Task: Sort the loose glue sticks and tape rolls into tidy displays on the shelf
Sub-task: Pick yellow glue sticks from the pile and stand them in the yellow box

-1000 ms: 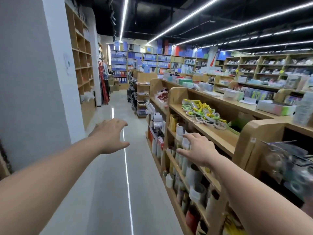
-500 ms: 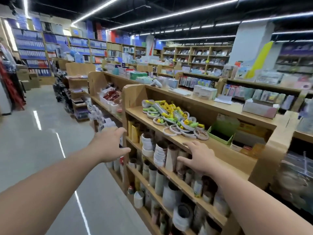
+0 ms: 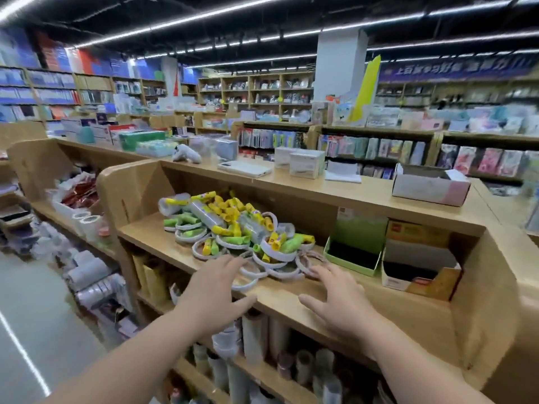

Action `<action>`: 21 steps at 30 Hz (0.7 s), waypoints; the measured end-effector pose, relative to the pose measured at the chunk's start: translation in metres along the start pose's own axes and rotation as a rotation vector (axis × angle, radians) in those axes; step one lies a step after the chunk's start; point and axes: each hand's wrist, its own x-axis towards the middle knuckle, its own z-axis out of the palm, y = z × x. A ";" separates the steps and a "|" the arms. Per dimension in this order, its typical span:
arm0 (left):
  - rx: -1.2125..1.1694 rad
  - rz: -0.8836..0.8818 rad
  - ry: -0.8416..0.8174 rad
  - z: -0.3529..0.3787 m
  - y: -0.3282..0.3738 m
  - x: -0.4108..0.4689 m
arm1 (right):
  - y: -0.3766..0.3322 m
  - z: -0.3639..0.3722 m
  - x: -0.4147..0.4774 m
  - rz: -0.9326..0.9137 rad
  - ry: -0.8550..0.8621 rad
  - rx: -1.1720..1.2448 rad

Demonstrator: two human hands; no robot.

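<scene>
The job has hardly begun. The glue sticks [image 3: 230,212], yellow ones and green ones, lie in a messy heap on the wooden shelf [image 3: 157,243], and the tape rolls [image 3: 272,256] are mixed in with them and spill out toward the front edge. Nothing is lined up or stacked yet. Just beside the heap, on the same shelf, stand a green box [image 3: 354,253] and an orange box [image 3: 420,275]. Both look dark inside, so they are likely empty and waiting to be filled, but the picture is a little blurry there. The person's left hand [image 3: 215,290] is spread wide with straight fingers and holds nothing. Its fingertips are right next to the nearest tape rolls, and it is hard to tell if they touch. The right hand [image 3: 338,298] is also wide and bare, held over the front of the shelf near the rolls. All the sorting is left to do: picking the sticks out of the heap, putting the rolls together, and making neat rows.
</scene>
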 end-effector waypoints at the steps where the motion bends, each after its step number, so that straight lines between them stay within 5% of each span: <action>1: -0.002 0.037 0.016 0.008 0.003 0.013 | 0.006 0.001 0.009 0.020 0.018 0.014; 12: 0.213 0.701 0.134 0.087 0.053 0.112 | 0.054 0.014 0.045 0.268 0.115 -0.005; 21: 0.190 0.848 0.044 0.100 0.024 0.149 | 0.059 0.020 0.055 0.357 0.180 -0.036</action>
